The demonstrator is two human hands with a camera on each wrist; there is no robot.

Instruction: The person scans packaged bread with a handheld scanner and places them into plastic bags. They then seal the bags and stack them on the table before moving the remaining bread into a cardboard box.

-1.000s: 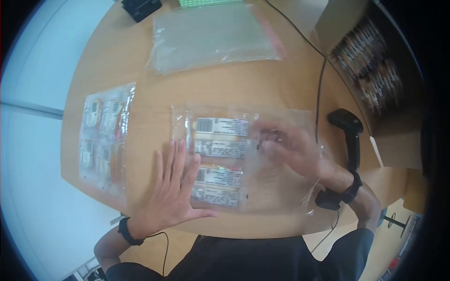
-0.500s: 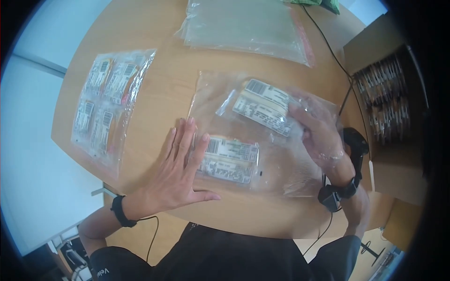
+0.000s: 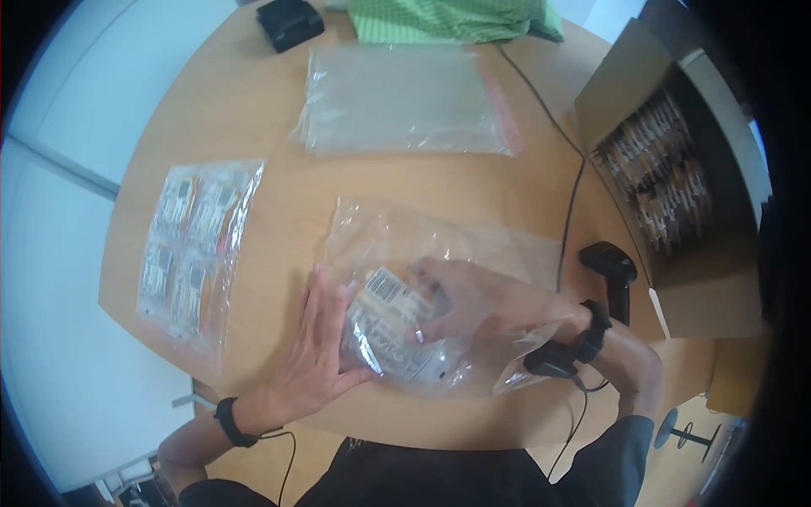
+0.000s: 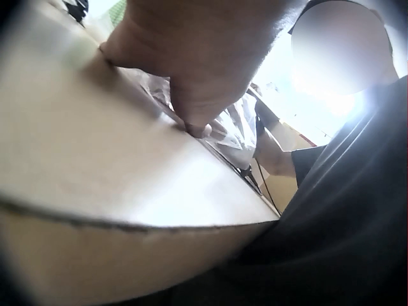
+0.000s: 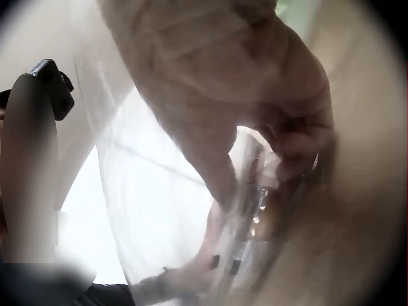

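Note:
A clear plastic bag (image 3: 439, 241) lies crumpled near the table's front edge. My right hand (image 3: 460, 300) is inside it through the right-hand opening, fingers curled over a stack of labelled packets (image 3: 389, 325) bunched at the bag's left end. My left hand (image 3: 317, 351) lies flat on the table with straight fingers pressed against that end of the bag from outside. In the left wrist view the left hand (image 4: 191, 70) bears down on the tabletop. The right wrist view shows the right hand (image 5: 255, 95) behind plastic film, blurred.
A filled bag of packets (image 3: 194, 245) lies at the left. A stack of empty clear bags (image 3: 405, 101) sits further back. A barcode scanner (image 3: 612, 270) with its cable (image 3: 574, 194) stands right, beside an open cardboard box (image 3: 667, 177) of packets. Green cloth (image 3: 448, 21) at the back.
The right hand has pulled the upper packets down and left inside the bag onto the lower ones. The bag has crumpled. The left hand stayed at the bag's left end.

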